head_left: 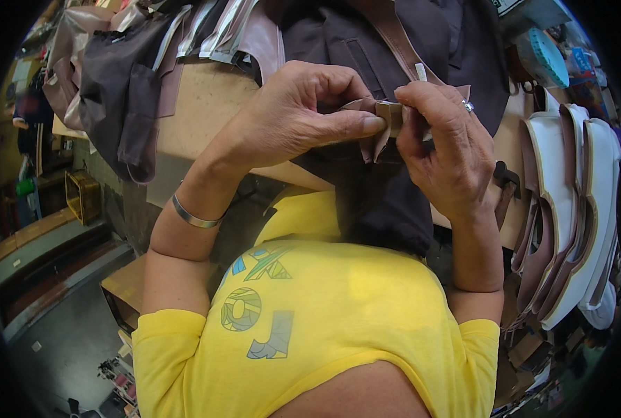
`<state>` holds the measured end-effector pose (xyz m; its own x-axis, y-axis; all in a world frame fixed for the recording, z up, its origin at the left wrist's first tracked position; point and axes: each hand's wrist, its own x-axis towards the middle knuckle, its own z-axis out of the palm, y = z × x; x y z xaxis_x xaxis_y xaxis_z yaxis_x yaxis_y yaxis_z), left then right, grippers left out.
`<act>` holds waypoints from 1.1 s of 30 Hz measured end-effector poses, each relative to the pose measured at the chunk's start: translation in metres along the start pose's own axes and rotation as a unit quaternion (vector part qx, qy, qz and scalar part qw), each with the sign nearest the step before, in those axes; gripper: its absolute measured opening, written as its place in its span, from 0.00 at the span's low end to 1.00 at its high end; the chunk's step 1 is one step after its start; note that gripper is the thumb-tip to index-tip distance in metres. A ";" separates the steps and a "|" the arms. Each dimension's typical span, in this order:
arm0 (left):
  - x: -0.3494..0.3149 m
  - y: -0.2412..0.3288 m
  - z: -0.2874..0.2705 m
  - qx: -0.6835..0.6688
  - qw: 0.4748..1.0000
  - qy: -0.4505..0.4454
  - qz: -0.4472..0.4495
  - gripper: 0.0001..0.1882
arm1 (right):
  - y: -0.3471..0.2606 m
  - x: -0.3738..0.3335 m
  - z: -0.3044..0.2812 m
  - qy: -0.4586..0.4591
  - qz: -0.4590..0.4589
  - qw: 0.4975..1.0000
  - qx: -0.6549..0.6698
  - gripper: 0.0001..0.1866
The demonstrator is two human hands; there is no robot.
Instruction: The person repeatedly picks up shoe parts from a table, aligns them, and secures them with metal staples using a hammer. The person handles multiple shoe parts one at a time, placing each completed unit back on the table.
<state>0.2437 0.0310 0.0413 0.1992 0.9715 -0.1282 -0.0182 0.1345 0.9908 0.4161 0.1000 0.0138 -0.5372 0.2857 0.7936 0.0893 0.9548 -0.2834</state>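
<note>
Between the thumb and fingers of my left hand (303,111) is the folded end of a pinkish-brown leather-like piece (373,145). My right hand (446,143), close beside it, pinches the same piece near a small tan fold (390,115). A thin white stick (420,72) rises above my right knuckles; whether the hand grips it is unclear. Under and behind both hands spreads dark brown fabric (310,42), which hangs over the table edge toward my lap. A pinkish-brown strip (387,28) runs along this fabric. My right fingertips are partly hidden.
The tan tabletop (206,104) carries more dark fabric (126,97) and shiny pinkish pieces at left. Stacked white-and-brown curved panels (568,202) hang at the right, near a dark-headed hammer (507,184). A yellow crate (82,196) stands on the left; a turquoise round item (548,57) lies far right.
</note>
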 end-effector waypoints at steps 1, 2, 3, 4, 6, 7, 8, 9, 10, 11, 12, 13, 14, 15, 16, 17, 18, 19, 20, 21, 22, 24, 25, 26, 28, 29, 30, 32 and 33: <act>0.000 -0.002 0.000 0.007 1.000 0.004 0.010 0.07 | 0.000 0.000 0.001 0.006 0.007 1.000 0.005 0.20; 0.000 -0.004 0.001 0.015 1.000 0.009 0.020 0.07 | -0.001 0.001 0.001 0.013 0.013 1.000 0.012 0.19; 0.000 -0.008 0.002 0.026 0.999 0.017 0.040 0.07 | -0.001 0.001 0.002 0.019 0.019 0.999 0.018 0.18; 0.000 -0.013 0.002 0.038 0.997 0.026 0.060 0.06 | -0.002 0.002 0.002 0.020 0.028 0.999 0.029 0.17; 0.000 -0.014 0.005 0.030 0.996 0.035 0.074 0.06 | -0.005 0.004 0.000 0.022 0.048 0.997 0.052 0.16; 0.000 -0.012 0.007 0.011 0.997 0.037 0.069 0.06 | -0.006 0.005 -0.001 0.019 0.062 0.996 0.060 0.16; 0.000 -0.009 0.008 -0.009 0.997 0.038 0.064 0.06 | -0.008 0.005 -0.002 0.016 0.076 0.995 0.067 0.15; 0.000 -0.007 0.008 -0.011 0.998 0.039 0.058 0.06 | -0.009 0.005 -0.003 0.013 0.090 0.993 0.075 0.15; 0.000 -0.005 0.009 -0.014 0.998 0.040 0.052 0.06 | -0.010 0.005 -0.004 0.016 0.101 0.992 0.075 0.15; 0.000 -0.004 0.009 -0.017 0.998 0.041 0.046 0.06 | -0.010 0.005 -0.005 0.019 0.111 0.991 0.075 0.15; 0.001 -0.002 0.009 -0.052 0.998 0.036 0.028 0.07 | -0.011 0.004 -0.006 0.023 0.122 0.989 0.075 0.15; 0.002 -0.001 0.010 -0.088 0.996 0.031 0.009 0.07 | -0.011 0.005 -0.005 0.018 0.120 0.990 0.078 0.15; 0.002 0.000 0.010 -0.123 0.992 0.026 -0.009 0.08 | -0.013 0.005 -0.005 0.014 0.118 0.990 0.081 0.15; 0.002 0.000 0.010 -0.106 0.994 0.024 -0.006 0.08 | -0.013 0.005 -0.005 0.010 0.116 0.990 0.084 0.15; 0.003 -0.001 0.008 -0.089 0.996 0.022 -0.002 0.09 | -0.013 0.005 -0.005 0.010 0.123 0.989 0.083 0.15; 0.003 -0.002 0.006 -0.072 0.997 0.019 0.002 0.09 | -0.012 0.004 -0.005 0.011 0.130 0.988 0.082 0.15; 0.003 -0.005 0.005 -0.045 0.999 0.001 0.009 0.10 | -0.011 0.003 -0.005 0.011 0.137 0.987 0.080 0.15; 0.002 -0.009 0.002 -0.019 1.000 -0.017 0.015 0.10 | -0.011 0.003 -0.006 0.011 0.141 0.986 0.085 0.14; 0.001 -0.012 -0.001 0.008 0.999 -0.035 0.021 0.10 | -0.011 0.003 -0.005 0.011 0.145 0.985 0.092 0.14; 0.001 -0.010 -0.005 0.027 0.997 -0.071 -0.007 0.09 | -0.011 0.002 -0.005 0.011 0.149 0.984 0.098 0.14; 0.001 -0.009 -0.005 0.049 0.996 -0.076 0.011 0.09 | -0.012 0.001 -0.005 0.007 0.148 0.984 0.102 0.14; 0.000 -0.008 -0.004 0.095 0.991 -0.083 0.050 0.10 | -0.012 0.000 -0.003 -0.003 0.143 0.984 0.108 0.14; 0.000 -0.007 -0.004 0.080 0.993 -0.077 0.034 0.09 | -0.012 0.001 -0.002 0.002 0.141 0.984 0.108 0.14; 0.000 -0.006 -0.004 0.066 0.995 -0.071 0.018 0.09 | -0.012 0.002 -0.002 0.006 0.139 0.984 0.108 0.14; 0.000 -0.005 -0.004 0.052 0.996 -0.077 0.001 0.09 | -0.012 0.003 -0.003 0.007 0.139 0.984 0.108 0.14; 0.000 -0.005 -0.006 0.053 0.995 -0.089 0.000 0.09 | -0.013 0.003 -0.004 0.003 0.140 0.984 0.110 0.14; 0.000 -0.005 -0.007 0.054 0.993 -0.101 0.000 0.09 | -0.013 0.002 -0.004 -0.001 0.141 0.984 0.112 0.14; -0.001 -0.008 -0.007 0.028 0.994 -0.105 0.011 0.12 | -0.014 0.001 -0.004 -0.005 0.136 0.985 0.110 0.14; -0.001 -0.009 -0.007 0.015 0.994 -0.108 0.016 0.14 | -0.014 0.000 -0.004 -0.007 0.133 0.985 0.109 0.14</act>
<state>0.2367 0.0300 0.0320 0.4049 0.9102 -0.0871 0.0014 0.0946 0.9955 0.4183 0.0865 0.0199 -0.5313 0.5206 0.6684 0.0471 0.8059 -0.5902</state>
